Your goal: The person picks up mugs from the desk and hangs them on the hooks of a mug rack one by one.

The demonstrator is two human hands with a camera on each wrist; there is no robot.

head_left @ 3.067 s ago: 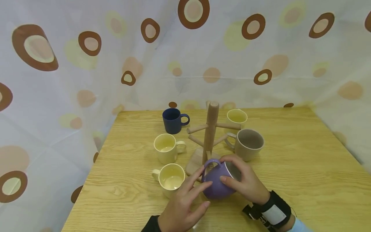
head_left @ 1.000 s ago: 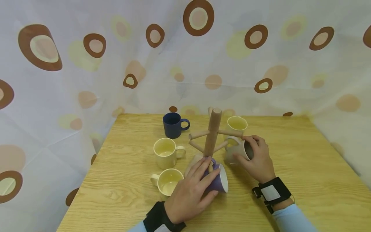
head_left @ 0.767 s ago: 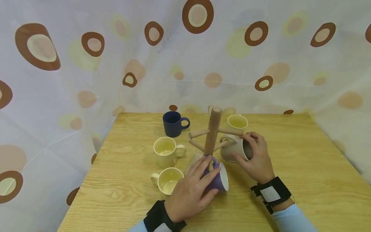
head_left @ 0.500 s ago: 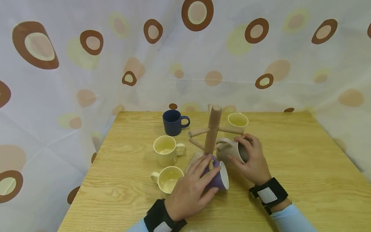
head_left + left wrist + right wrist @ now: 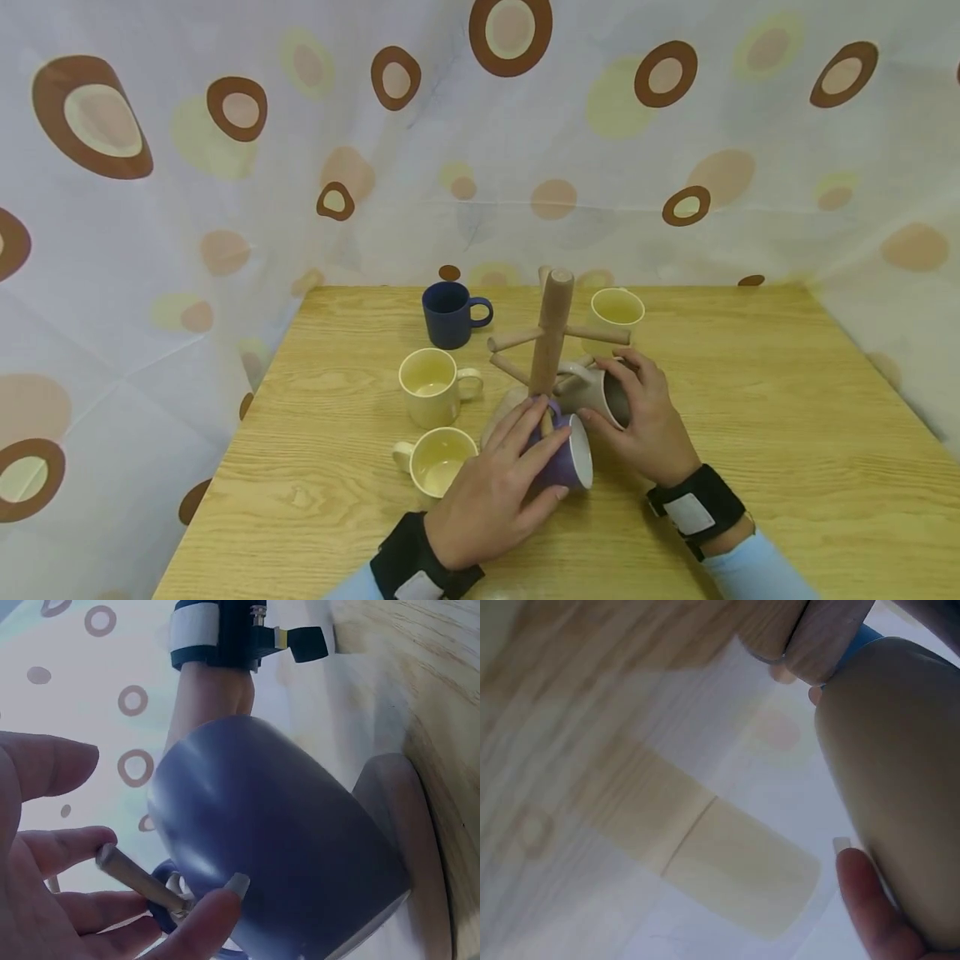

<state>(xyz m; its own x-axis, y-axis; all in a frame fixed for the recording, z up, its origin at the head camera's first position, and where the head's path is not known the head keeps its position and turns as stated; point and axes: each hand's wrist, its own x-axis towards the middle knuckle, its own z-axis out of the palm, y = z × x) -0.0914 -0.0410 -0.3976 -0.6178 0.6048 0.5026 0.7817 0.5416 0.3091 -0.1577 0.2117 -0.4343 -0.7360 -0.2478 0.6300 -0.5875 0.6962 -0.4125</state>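
Observation:
A purple mug (image 5: 562, 467) lies tilted at the front of a wooden mug tree (image 5: 551, 333), its handle around a low front peg. My left hand (image 5: 495, 492) rests its fingers against the mug and handle, thumb apart from it; in the left wrist view a fingertip touches the purple wall (image 5: 277, 825). My right hand (image 5: 645, 425) grips a grey mug (image 5: 592, 396) on its side near the rim, mouth facing right. The grey handle is at a low right peg, which seems to run through its loop. In the right wrist view the mug's wall (image 5: 900, 765) fills the right side.
Left of the tree stand a navy mug (image 5: 447, 317) at the back and two pale yellow mugs, one in the middle (image 5: 431, 392) and one in front (image 5: 442, 467). Another yellow mug (image 5: 617, 312) stands behind the right upper peg. A patterned curtain (image 5: 480, 167) encloses the wooden table (image 5: 300, 467).
Earlier both hands were on the purple mug; its handle came onto the front peg. My right hand then took the grey mug, tipped it sideways and moved it left onto the right peg.

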